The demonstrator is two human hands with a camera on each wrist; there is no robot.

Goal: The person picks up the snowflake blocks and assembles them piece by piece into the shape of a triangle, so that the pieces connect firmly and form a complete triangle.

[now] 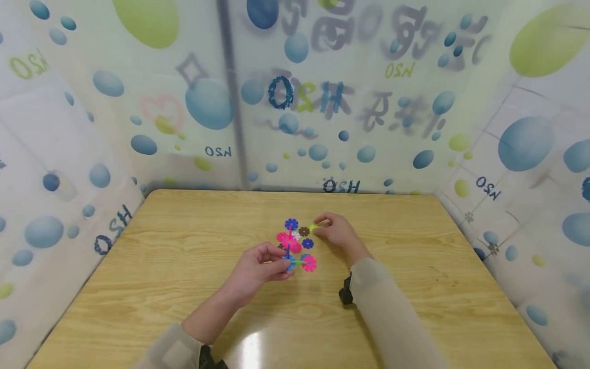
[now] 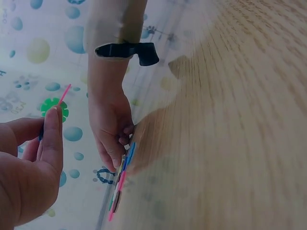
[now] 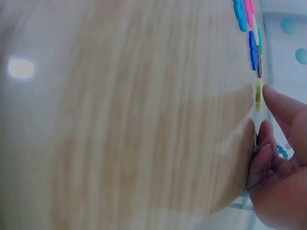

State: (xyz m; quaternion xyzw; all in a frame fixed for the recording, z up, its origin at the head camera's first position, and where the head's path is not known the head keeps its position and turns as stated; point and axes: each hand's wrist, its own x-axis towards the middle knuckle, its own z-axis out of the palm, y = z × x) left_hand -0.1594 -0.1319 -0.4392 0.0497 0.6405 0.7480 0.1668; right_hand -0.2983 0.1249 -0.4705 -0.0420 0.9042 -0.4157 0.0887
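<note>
From my head, I see my left hand [image 1: 258, 271] pinching some joined discs between its thumb and fingers. I think they could pop apart if I squeeze too hard, because they look just pushed together. A green disc [image 1: 299, 262] and a pink disc [image 1: 310, 263] stick out to the right of that hand. My right hand [image 1: 338, 231] bends down to a yellow disc [image 1: 313, 227], which sits right at the tips of my thumb and finger. A brown disc [image 1: 303, 231] is just beside it, so a clumsy poke might knock that one away. A dark blue disc [image 1: 308, 243] lies near too, a bit closer to me on the tabletop [image 1: 396, 225].

From my left wrist, I see the joined discs held up off the tabletop. If my fingers got lazy, I guess they would fall. The green disc and the pink disc poke out past my fingertips. My right hand is farther off, with its fingertips down by the flat loose discs [image 2: 130, 152].

From my right wrist, the yellow disc looks thin and low, so it might slide off if I push its edge. It is right by one fingertip. My other fingers curl near the tabletop. I can't tell if I'm pinching it or only touching it.
</note>
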